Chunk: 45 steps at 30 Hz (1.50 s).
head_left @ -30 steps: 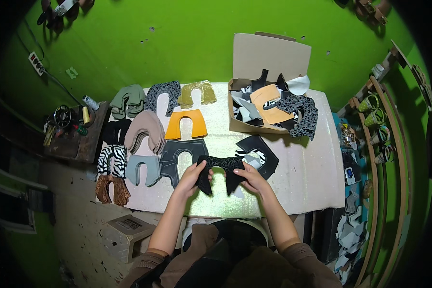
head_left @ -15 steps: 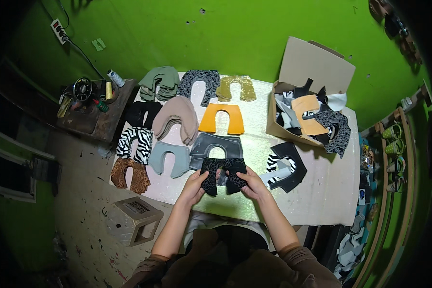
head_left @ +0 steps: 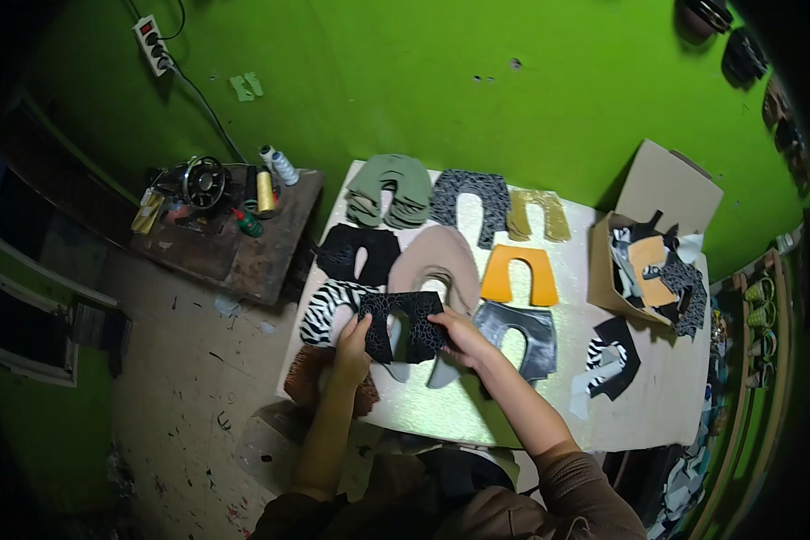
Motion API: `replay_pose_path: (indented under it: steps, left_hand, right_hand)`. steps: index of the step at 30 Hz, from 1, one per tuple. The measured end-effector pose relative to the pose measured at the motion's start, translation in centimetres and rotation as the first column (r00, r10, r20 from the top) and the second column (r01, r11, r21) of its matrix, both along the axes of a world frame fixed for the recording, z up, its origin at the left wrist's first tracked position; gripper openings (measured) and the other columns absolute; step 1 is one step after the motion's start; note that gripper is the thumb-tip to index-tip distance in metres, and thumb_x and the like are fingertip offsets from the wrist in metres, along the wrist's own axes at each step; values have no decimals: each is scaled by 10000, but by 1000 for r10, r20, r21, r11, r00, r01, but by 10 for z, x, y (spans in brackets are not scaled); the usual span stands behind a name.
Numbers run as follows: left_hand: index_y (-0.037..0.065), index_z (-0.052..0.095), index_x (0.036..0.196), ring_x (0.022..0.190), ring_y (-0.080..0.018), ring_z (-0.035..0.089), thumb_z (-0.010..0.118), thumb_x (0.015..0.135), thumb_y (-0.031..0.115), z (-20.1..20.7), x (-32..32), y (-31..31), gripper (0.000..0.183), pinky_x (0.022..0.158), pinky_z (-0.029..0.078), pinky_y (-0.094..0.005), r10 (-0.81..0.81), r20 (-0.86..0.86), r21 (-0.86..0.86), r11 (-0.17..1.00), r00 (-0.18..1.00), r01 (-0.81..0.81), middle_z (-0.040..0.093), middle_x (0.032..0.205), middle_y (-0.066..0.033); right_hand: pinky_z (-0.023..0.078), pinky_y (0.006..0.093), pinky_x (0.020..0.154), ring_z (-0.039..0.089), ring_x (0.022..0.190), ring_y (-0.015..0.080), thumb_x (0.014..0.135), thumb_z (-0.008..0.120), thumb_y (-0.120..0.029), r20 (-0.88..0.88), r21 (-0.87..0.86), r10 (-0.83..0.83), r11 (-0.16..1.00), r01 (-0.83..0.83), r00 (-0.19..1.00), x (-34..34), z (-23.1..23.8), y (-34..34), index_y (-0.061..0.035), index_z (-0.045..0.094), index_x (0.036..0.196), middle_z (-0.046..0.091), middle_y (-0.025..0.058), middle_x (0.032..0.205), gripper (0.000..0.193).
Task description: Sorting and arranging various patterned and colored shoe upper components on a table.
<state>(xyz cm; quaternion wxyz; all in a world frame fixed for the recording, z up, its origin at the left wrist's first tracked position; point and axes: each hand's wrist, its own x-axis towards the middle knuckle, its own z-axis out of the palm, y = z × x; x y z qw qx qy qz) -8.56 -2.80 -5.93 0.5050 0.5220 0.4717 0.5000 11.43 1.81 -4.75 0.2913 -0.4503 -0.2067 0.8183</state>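
My left hand (head_left: pixel 355 347) and my right hand (head_left: pixel 463 339) hold the two sides of a stack of black U-shaped material pieces with a pale curly pattern (head_left: pixel 422 337). They are lifted above the front left of the table. Partly hidden beneath lie light grey U-shaped pieces (head_left: pixel 445 372) and zebra-print pieces (head_left: pixel 319 317). Just beyond sit a taupe stack (head_left: pixel 434 243) and a black stack (head_left: pixel 335 256). Brown leopard-print pieces (head_left: pixel 304 376) lie near my left forearm. Dark grey glossy pieces (head_left: pixel 540 337) are to the right of my right hand.
Farther back lie green (head_left: pixel 391 171), black-and-grey patterned (head_left: pixel 470 184), gold (head_left: pixel 553 222) and orange pieces (head_left: pixel 498 274). An open cardboard box (head_left: pixel 605 279) of scraps stands right, near black and zebra pieces (head_left: pixel 627 360). A sewing machine (head_left: pixel 205 183) is on the left table; a stool (head_left: pixel 265 441) stands below.
Both hands have carried the black patterned stack leftward, from before the dark grey pieces to over the light grey and zebra-print ones. The view has swung left.
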Motion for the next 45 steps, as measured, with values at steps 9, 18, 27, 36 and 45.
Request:
replay_pose_path:
  steps: [9,18,27,36,45]
  left_hand:
    - [-73,529,1065,862,-91,535,489,889,128,-29,-86,115,270,772,409,-215,285,19,-250,930,958,-271,604,928,-32]
    - [-46,537,1093,937,-225,581,558,816,98,-59,-115,172,313,829,423,-302,260,-249,-110,949,933,-294,608,999,-176]
    - [-21,538,1025,1008,-343,507,511,792,55,-20,-51,116,247,889,394,-369,261,-622,325,944,738,-60,540,1059,-183]
    - [-19,546,981,901,-337,548,517,803,74,-19,48,35,203,782,433,-362,84,-608,231,970,789,75,566,954,-178]
    - [14,585,906,812,-302,576,491,814,55,-20,183,13,137,714,452,-347,-15,-470,167,980,882,106,593,869,-133]
  right_hand:
    - [421,238,774,540,870,151,748,424,55,270,404,-248,906,124,930,-106,-38,84,31,471,1156,574,90,988,411]
    - [390,286,874,528,1005,272,696,373,93,607,522,-293,848,-93,738,-135,-26,121,47,406,1219,545,212,1093,525]
    - [231,426,1036,267,1232,418,681,430,103,618,779,-490,487,-395,615,-116,-30,65,-15,493,1138,392,233,1234,477]
    - [379,382,849,476,945,334,668,444,106,539,835,-554,448,-319,634,-24,-17,-22,-3,562,932,517,164,949,309]
    - [406,368,819,519,904,318,708,410,79,608,786,-571,530,-318,552,114,-39,-85,-10,581,894,550,152,897,267]
